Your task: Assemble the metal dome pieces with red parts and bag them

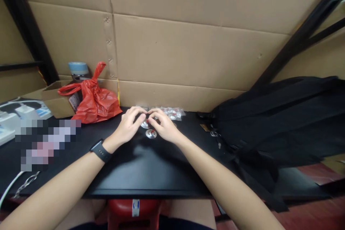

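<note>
Black and glossy, the tabletop (140, 172) carries everything in view, with a wall of brown cardboard (188, 54) standing behind it. Both of the person's hands meet near the far edge. The left hand (129, 125), with a dark watch (100, 151) on its wrist, has its fingers curled down and its fingertips drawn together over a small shiny metal disc (145, 125) that lies on the tabletop; it seems to pinch or press the disc, though the fingers hide the exact grip. The right hand (165, 126) is curled the same way, its fingertips touching those of the left hand over the same spot, with a bit of red showing just under its fingers; what that red piece is cannot be told. A second metal disc (151, 134) lies flat on the tabletop just in front of the two hands, between the thumbs, touching neither clearly.

Just behind the hands sits a small heap of clear packets (172, 112) with red and silver bits inside. To the left, a tied red plastic bag (93, 100) rests beside an open cardboard box (55, 100), and a bottle with a blue cap (78, 70) stands behind them. A black garment (280, 125) is heaped over the right side of the tabletop. Below the near edge a red stool (134, 210) shows.
</note>
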{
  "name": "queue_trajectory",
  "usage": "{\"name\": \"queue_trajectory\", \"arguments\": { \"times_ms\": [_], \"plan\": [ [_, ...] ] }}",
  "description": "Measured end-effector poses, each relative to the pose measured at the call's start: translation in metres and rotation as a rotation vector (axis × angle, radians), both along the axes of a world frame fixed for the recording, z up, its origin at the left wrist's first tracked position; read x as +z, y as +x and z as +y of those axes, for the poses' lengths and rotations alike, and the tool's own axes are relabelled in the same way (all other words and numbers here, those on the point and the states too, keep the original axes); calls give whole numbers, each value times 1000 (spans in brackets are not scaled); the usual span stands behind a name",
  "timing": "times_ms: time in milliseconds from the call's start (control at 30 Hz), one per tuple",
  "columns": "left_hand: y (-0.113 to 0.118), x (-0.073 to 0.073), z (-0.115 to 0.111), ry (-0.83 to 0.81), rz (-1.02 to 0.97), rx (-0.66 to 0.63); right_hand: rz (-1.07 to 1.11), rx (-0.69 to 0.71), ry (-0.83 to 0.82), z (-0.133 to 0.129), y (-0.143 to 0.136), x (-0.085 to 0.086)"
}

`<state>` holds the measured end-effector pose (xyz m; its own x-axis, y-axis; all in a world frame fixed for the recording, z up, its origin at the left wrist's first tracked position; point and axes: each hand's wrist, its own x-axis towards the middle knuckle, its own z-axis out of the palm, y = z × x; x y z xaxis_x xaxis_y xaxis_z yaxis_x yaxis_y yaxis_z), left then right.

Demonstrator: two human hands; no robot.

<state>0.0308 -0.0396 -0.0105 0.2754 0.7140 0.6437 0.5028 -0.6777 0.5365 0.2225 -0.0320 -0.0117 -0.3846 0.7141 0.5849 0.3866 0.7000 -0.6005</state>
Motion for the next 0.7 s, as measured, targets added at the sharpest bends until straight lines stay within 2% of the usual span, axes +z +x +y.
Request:
{"name": "queue_trajectory", "arguments": {
  "times_ms": [100, 200, 400, 500, 600, 700],
  "plan": [
    [-1, -5, 1, 29, 204, -1, -13, 7, 9, 0, 2, 2],
    [-3, -8, 5, 28, 282, 16, -82, 1, 11, 2, 5, 3],
    [-12, -11, 14, -57, 349, 93, -529, -8, -55, 7, 17, -4],
    [-14, -13, 17, -94, 367, 135, -644, -28, -99, 11, 21, -7],
    [-15, -14, 19, -126, 339, 156, -604, -39, -115, 13, 21, -7],
    [-13, -15, 20, -179, 270, 130, -380, -38, -152, 14, 16, -8]
  ]
}}
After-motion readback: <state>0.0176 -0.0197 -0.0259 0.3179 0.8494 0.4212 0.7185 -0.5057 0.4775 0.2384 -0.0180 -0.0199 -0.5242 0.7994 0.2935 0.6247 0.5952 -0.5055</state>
